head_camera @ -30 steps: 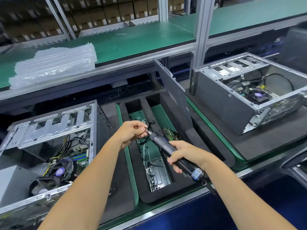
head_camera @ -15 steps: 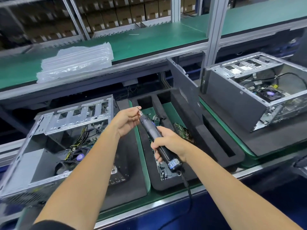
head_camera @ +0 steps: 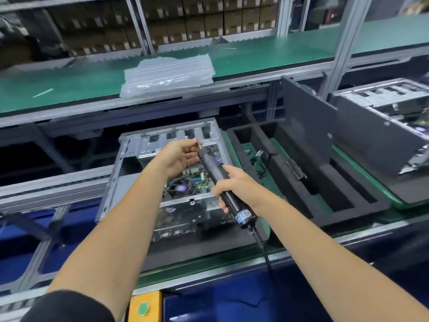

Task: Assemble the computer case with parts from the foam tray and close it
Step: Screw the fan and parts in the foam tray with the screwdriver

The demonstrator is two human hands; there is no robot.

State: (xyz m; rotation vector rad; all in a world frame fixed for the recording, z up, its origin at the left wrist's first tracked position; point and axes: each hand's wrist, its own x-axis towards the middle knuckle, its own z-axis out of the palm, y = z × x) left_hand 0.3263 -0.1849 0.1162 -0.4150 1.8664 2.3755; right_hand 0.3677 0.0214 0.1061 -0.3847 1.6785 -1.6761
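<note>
Above the open case (head_camera: 169, 182), the right hand (head_camera: 234, 184) grips the screwdriver (head_camera: 220, 180) while the left hand (head_camera: 183, 156) pinches a screw (head_camera: 200, 143) (tiny, blurred) at its tip. Fastening seems underway; next, the tip must come down onto a hole in the case. The foam tray (head_camera: 325, 201) lies just right of the case.

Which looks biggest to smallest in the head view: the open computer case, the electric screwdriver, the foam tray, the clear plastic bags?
1. Foam tray and open computer case: alike in extent, so no ranking between them.
2. Clear plastic bags, though farther from the camera.
3. Electric screwdriver.
</note>
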